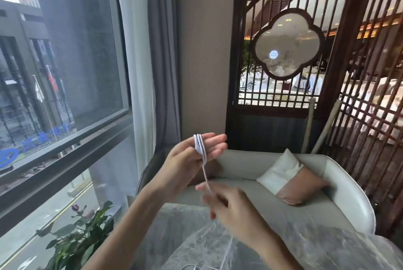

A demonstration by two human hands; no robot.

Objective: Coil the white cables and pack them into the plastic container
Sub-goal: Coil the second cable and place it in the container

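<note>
My left hand (192, 158) is raised at centre frame, fingers straight and together, with several turns of a white cable (199, 146) wound around them. One strand runs down from the coil to my right hand (226, 206), which pinches it just below and is blurred by motion. The loose rest of the cable trails down over the marble table (185, 237) to the bottom edge of the frame. No plastic container is in view.
A pale curved sofa (340, 184) with a white and pink cushion (287, 178) stands behind the table. A leafy plant (76, 237) sits low at the left by a large window (65, 62). A dark wooden lattice screen (305, 51) fills the right.
</note>
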